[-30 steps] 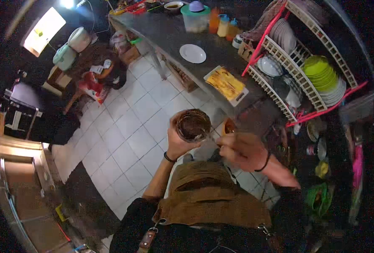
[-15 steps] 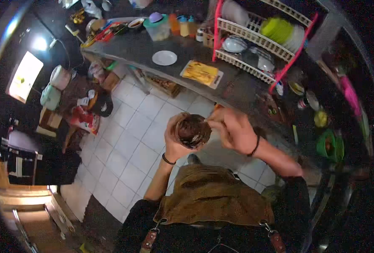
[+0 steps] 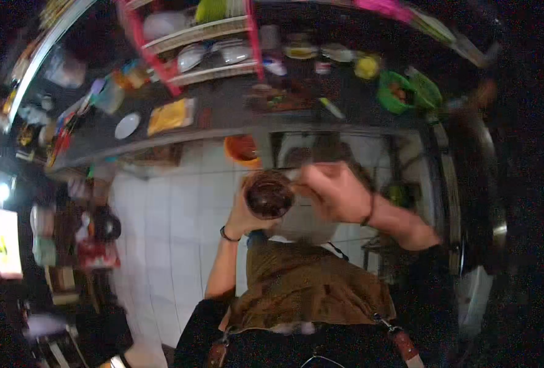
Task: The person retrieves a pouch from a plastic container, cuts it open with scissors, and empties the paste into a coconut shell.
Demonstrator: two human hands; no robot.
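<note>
Dark brown stuff coats the inside of a round jar (image 3: 269, 195), held in front of my brown apron. My left hand (image 3: 245, 211) is wrapped round the jar from its left side and below. At the jar's right rim, my right hand (image 3: 335, 192) is closed in a pinch on a thin utensil, which is blurred; its far end is hard to make out. An orange container (image 3: 242, 149) lies beyond the jar, below the counter edge.
Across the front runs a dark counter (image 3: 213, 126) with a white plate (image 3: 127, 126), a yellow sheet on a board (image 3: 171, 116), a dish rack (image 3: 199, 76) and a green basket (image 3: 396, 92). A red bag (image 3: 98, 253) is at the left.
The view has turned to the right, so the counter and rack now lie straight ahead. The jar stays in my left hand, and my right hand remains by its rim.
</note>
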